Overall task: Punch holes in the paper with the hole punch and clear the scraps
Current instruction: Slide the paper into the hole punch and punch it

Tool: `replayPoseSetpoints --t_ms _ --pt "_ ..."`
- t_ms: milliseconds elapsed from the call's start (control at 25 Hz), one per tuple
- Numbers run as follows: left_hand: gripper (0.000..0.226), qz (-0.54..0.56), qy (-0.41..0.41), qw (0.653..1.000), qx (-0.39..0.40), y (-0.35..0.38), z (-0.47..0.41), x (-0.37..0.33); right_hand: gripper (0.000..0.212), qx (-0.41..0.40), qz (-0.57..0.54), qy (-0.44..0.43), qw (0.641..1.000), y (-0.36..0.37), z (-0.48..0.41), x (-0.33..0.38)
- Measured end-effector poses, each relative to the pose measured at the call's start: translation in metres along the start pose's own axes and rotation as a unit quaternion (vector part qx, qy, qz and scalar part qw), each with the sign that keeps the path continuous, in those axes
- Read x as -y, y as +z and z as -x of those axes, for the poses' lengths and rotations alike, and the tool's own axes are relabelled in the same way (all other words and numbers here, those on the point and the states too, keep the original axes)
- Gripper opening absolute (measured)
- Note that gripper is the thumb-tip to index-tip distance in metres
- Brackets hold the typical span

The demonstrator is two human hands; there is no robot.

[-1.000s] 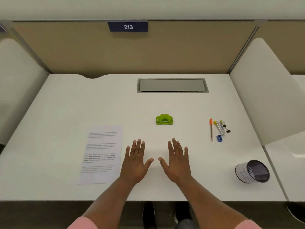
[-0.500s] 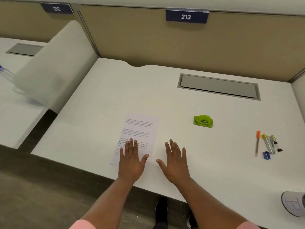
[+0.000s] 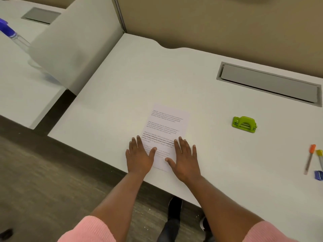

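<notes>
Presently both hands, left (image 3: 139,157) and right (image 3: 185,158), are lying flat, fingers spread, on the paper's (image 3: 167,130) near end. Punch (image 3: 244,124) is sitting right of the paper, apart. Sheet: light, floppy, likely sliding; lifting by an edge advised.

Lime-green hole punch (image 3: 244,124); white paper (image 3: 167,135) with black print; pink sleeves (image 3: 90,230); white desk (image 3: 227,154)

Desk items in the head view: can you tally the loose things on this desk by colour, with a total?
White: 1, the printed paper
Green: 1, the hole punch
Orange-capped: 1, a pen
Yellow-capped: 1, a marker cut off at the frame edge
Blue: 1, a small sharpener
Total: 5 in view on this desk
</notes>
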State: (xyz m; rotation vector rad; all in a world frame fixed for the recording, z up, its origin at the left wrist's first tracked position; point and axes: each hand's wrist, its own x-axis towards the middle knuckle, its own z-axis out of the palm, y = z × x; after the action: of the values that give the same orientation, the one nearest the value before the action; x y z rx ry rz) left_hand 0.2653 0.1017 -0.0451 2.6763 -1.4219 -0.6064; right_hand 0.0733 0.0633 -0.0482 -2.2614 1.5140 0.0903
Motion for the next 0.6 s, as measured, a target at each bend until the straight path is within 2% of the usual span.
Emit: replayPoseSetpoints --t_ms 80,240,440,600 --pt "0.091 0.052 -0.048 0.997 -0.006 -0.003 -0.005 0.001 0.083 0.016 -0.004 -0.009 1.0 0.009 -0.002 0.004" --pt "0.076 0.088 -0.096 0.991 -0.022 -0.013 -0.015 -0.004 0.081 0.034 0.001 -0.018 0.999 0.019 0.001 0.009" --pt "0.056 0.152 -0.157 0.976 0.015 -0.021 -0.023 -0.008 0.08 0.044 0.001 -0.021 0.999 0.019 0.01 0.006" --pt "0.054 0.147 -0.18 0.972 0.01 -0.025 -0.021 -0.019 0.08 0.047 0.004 -0.017 0.999 0.016 0.013 0.003"
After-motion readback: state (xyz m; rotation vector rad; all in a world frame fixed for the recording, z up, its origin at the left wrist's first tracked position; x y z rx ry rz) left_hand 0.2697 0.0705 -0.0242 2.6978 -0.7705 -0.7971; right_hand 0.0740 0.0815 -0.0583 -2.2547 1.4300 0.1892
